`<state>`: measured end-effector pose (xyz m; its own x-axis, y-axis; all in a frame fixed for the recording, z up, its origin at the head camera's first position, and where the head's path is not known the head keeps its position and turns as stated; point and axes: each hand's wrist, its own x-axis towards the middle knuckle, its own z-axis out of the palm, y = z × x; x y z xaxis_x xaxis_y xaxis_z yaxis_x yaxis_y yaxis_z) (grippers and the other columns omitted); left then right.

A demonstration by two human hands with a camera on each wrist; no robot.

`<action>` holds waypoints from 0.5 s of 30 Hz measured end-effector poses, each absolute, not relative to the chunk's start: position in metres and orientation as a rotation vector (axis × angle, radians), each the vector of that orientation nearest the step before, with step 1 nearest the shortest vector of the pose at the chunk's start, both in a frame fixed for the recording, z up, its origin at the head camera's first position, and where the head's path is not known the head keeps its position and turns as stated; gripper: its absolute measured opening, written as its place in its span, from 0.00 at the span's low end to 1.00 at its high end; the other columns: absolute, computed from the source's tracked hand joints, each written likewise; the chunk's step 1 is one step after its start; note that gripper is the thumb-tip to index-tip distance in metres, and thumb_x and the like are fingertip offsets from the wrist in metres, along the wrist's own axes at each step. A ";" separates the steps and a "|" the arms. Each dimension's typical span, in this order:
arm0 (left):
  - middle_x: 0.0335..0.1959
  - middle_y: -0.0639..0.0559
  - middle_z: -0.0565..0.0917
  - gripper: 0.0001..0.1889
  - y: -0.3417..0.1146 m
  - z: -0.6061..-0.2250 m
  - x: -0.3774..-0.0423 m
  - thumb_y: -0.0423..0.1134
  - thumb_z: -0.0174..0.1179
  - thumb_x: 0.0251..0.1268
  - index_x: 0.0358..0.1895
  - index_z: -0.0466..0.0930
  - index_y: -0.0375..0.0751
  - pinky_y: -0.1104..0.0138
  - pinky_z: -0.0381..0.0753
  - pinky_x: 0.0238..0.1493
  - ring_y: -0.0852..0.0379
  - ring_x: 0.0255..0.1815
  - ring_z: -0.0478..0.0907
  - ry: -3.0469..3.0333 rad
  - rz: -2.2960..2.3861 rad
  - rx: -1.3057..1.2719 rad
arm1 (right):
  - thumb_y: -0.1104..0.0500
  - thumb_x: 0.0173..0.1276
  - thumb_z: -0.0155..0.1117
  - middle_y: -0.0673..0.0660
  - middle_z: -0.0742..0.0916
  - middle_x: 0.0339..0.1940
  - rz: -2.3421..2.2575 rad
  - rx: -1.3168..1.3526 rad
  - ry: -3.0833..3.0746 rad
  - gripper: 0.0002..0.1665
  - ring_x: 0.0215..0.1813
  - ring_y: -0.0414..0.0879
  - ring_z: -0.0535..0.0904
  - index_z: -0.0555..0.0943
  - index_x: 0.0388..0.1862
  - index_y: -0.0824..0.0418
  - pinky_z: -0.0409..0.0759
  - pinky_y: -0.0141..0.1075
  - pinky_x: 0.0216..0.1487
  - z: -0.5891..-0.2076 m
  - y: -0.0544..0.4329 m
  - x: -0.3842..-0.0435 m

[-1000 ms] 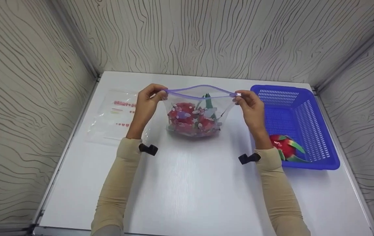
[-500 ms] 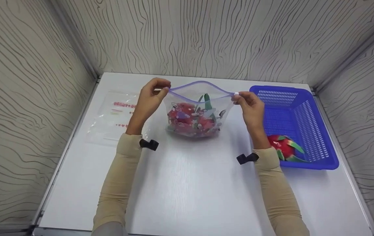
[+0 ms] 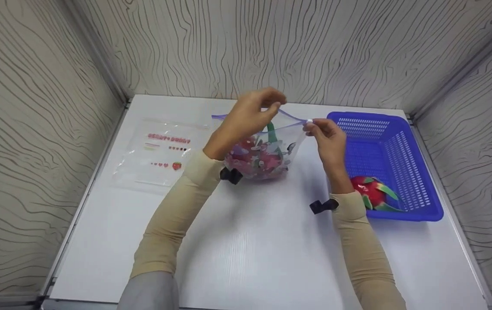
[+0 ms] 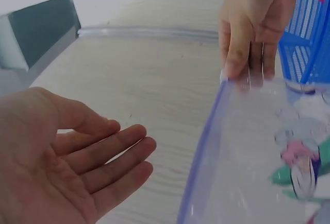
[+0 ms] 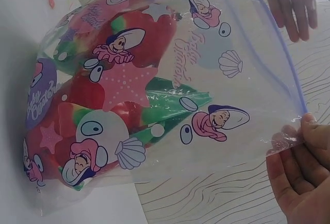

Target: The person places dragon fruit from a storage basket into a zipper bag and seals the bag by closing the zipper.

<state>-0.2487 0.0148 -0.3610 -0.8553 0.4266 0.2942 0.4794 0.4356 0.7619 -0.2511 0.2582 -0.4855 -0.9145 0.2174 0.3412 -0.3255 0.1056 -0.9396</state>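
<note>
A clear zip bag (image 3: 278, 165) with a purple zip edge stands on the table, printed with cartoon oysters, shells and starfish. Through its film show red dragon fruits (image 5: 85, 92) with green leaf tips. My right hand (image 3: 330, 140) pinches the bag's top right corner, by the white zip slider (image 3: 309, 122). Above the bag mouth is my left hand (image 3: 252, 112), its fingers loosely bent and holding nothing. In the left wrist view the left hand (image 4: 87, 157) is apart from the purple edge. From the head view, the left forearm hides part of the bag's left side.
A blue plastic basket (image 3: 433, 193) stands at the right, with one red and green dragon fruit (image 3: 371, 191) inside. To the left, another clear bag (image 3: 142, 172) with red lettering, hearts and a strawberry print lies flat. Wood-grain panels (image 3: 246, 47) border the table (image 3: 246, 258).
My left hand has let go of the bag's top left corner and moved right, over the bag mouth. The right hand keeps its pinch on the right corner. The flat bag shows more fully.
</note>
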 end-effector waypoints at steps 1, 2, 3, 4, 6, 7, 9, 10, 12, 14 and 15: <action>0.60 0.48 0.89 0.14 0.021 -0.358 -0.250 0.36 0.55 0.83 0.61 0.85 0.40 0.67 0.81 0.70 0.54 0.65 0.85 -2.655 -1.396 -0.855 | 0.65 0.77 0.68 0.44 0.92 0.38 1.864 0.109 -1.995 0.08 0.44 0.41 0.89 0.86 0.49 0.70 0.89 0.33 0.52 -0.486 0.258 -0.251; 0.60 0.48 0.89 0.14 0.027 -0.356 -0.252 0.37 0.56 0.83 0.62 0.85 0.40 0.66 0.81 0.69 0.54 0.64 0.85 -2.698 -1.371 -0.879 | 0.65 0.77 0.68 0.44 0.92 0.38 1.866 0.115 -1.994 0.09 0.44 0.40 0.89 0.86 0.49 0.70 0.89 0.33 0.52 -0.487 0.258 -0.251; 0.61 0.48 0.88 0.14 0.033 -0.355 -0.255 0.37 0.56 0.83 0.63 0.84 0.39 0.65 0.82 0.69 0.53 0.64 0.85 -2.728 -1.346 -0.907 | 0.65 0.77 0.67 0.44 0.92 0.38 1.870 0.122 -1.991 0.09 0.44 0.40 0.90 0.85 0.49 0.70 0.89 0.33 0.52 -0.487 0.258 -0.251; 0.61 0.48 0.88 0.15 0.038 -0.354 -0.257 0.38 0.56 0.84 0.63 0.84 0.40 0.65 0.82 0.69 0.54 0.64 0.85 -2.764 -1.316 -0.922 | 0.65 0.77 0.67 0.44 0.92 0.38 1.874 0.134 -1.986 0.09 0.44 0.40 0.90 0.85 0.50 0.71 0.89 0.33 0.52 -0.487 0.258 -0.251; 0.62 0.48 0.88 0.15 0.047 -0.353 -0.262 0.39 0.56 0.84 0.64 0.84 0.40 0.65 0.82 0.68 0.54 0.64 0.84 -2.814 -1.271 -0.949 | 0.66 0.77 0.67 0.45 0.92 0.37 1.884 0.158 -1.973 0.09 0.44 0.40 0.90 0.85 0.50 0.72 0.89 0.33 0.51 -0.488 0.257 -0.251; 0.62 0.47 0.88 0.16 0.051 -0.353 -0.264 0.39 0.56 0.84 0.65 0.83 0.40 0.65 0.82 0.67 0.54 0.64 0.84 -2.835 -1.244 -0.959 | 0.67 0.77 0.66 0.45 0.92 0.37 1.887 0.170 -1.968 0.09 0.43 0.40 0.90 0.85 0.50 0.73 0.89 0.33 0.51 -0.488 0.257 -0.251; 0.62 0.46 0.87 0.16 0.058 -0.354 -0.268 0.39 0.56 0.84 0.65 0.83 0.38 0.65 0.82 0.67 0.53 0.64 0.84 -2.857 -1.190 -0.996 | 0.67 0.77 0.66 0.45 0.92 0.37 1.888 0.189 -1.960 0.10 0.43 0.40 0.90 0.85 0.50 0.74 0.89 0.32 0.50 -0.489 0.257 -0.251; 0.63 0.46 0.87 0.16 0.061 -0.354 -0.270 0.39 0.55 0.84 0.66 0.83 0.38 0.65 0.82 0.68 0.53 0.64 0.84 -2.871 -1.157 -1.021 | 0.68 0.77 0.66 0.46 0.92 0.37 1.888 0.197 -1.956 0.10 0.43 0.40 0.90 0.85 0.51 0.74 0.89 0.32 0.50 -0.489 0.258 -0.251; 0.64 0.44 0.86 0.17 0.068 -0.356 -0.273 0.39 0.55 0.84 0.66 0.82 0.37 0.64 0.80 0.70 0.51 0.66 0.83 -2.893 -1.068 -1.086 | 0.67 0.77 0.66 0.46 0.92 0.37 1.879 0.204 -1.954 0.10 0.43 0.40 0.90 0.85 0.51 0.74 0.88 0.32 0.50 -0.490 0.258 -0.251; 0.65 0.44 0.85 0.18 0.076 -0.359 -0.277 0.39 0.55 0.84 0.67 0.81 0.36 0.62 0.79 0.72 0.50 0.68 0.81 -2.915 -0.952 -1.154 | 0.68 0.77 0.66 0.46 0.92 0.37 1.866 0.203 -1.948 0.10 0.43 0.41 0.90 0.86 0.51 0.73 0.88 0.32 0.50 -0.490 0.259 -0.251; 0.66 0.43 0.85 0.18 0.080 -0.360 -0.278 0.39 0.55 0.84 0.68 0.81 0.36 0.62 0.78 0.74 0.49 0.69 0.81 -2.926 -0.899 -1.184 | 0.68 0.77 0.66 0.46 0.92 0.37 1.859 0.200 -1.945 0.09 0.42 0.41 0.90 0.86 0.51 0.73 0.88 0.32 0.50 -0.490 0.260 -0.251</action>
<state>-0.2784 0.0798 -0.3602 -0.7310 0.6786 0.0718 0.6019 0.5916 0.5364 -0.2513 0.2600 -0.4895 -0.8926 0.1941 0.4070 -0.3978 0.0860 -0.9134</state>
